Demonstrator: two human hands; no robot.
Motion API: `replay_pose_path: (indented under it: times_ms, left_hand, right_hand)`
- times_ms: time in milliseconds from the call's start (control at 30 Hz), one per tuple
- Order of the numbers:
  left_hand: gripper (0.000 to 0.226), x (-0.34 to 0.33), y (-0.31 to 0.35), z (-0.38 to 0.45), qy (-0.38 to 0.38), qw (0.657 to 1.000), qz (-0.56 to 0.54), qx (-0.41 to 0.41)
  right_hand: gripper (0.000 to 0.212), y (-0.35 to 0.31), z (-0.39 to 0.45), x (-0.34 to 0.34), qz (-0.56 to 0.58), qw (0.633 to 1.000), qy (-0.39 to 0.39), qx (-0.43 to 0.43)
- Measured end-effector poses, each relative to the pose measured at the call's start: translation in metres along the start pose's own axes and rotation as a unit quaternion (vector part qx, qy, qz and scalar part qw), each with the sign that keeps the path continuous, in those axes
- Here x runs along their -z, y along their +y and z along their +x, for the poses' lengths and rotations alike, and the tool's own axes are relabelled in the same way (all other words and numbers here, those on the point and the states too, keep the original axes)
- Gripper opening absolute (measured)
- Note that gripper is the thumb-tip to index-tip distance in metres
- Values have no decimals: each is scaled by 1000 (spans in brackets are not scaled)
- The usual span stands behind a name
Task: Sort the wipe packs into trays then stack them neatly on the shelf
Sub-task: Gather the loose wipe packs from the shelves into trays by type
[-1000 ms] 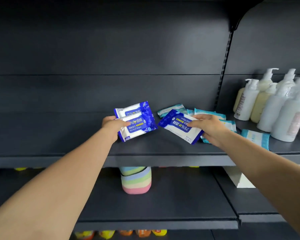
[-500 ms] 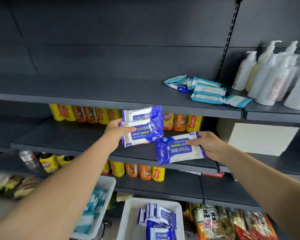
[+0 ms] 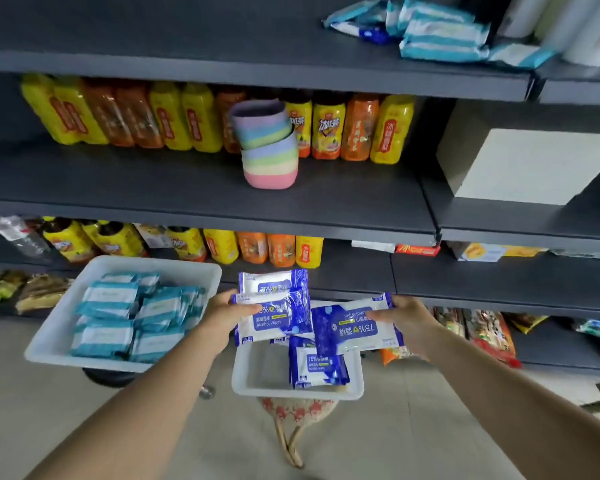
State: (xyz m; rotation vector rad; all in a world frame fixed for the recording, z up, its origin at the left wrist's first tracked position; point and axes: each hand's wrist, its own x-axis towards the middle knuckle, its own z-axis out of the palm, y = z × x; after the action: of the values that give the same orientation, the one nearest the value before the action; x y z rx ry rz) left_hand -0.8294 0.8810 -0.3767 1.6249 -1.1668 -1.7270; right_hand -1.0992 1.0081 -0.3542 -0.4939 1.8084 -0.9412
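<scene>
Two blue-and-white alcohol wipe packs (image 3: 272,306) are sitting pinched in the left hand (image 3: 222,315) and a third pack (image 3: 355,329) in the right hand (image 3: 407,318), all hovering over a white tray (image 3: 253,375) of matching packs. Half a second earlier they were being held higher, level with the shelf (image 3: 201,199).

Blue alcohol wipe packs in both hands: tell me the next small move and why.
Probably lower both hands and release the packs into the small white plastic tray beneath them. The left hand grips two blue-and-white alcohol wipe packs, the right hand one more, all directly above that tray, which already holds matching blue packs. The larger white tray holds only teal packs.
</scene>
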Motion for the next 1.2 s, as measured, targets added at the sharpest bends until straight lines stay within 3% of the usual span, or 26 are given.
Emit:
replay_pose_path:
  times_ms: [367,467,634,967,1201]
  left_hand:
    - [28,-10,-133,113,35,971,178,157]
    - [38,-18,-164,145,39,960,208,185]
    - [35,-21,-210,178,18,946,217,241]
    - [26,-36,-240,195,35,936,282,208]
    - [47,-36,-241,194,50,925,334,171]
  right_hand:
    - [20,124,131,-40,41,989,24,-138]
    - [21,151,170,-56,47,985,16,-167]
    - [20,189,210,-80,58,976,19,-208]
    - [19,217,220,-97,-103,991,34,-74]
    - [40,216,211,-95,-243,968,50,25]
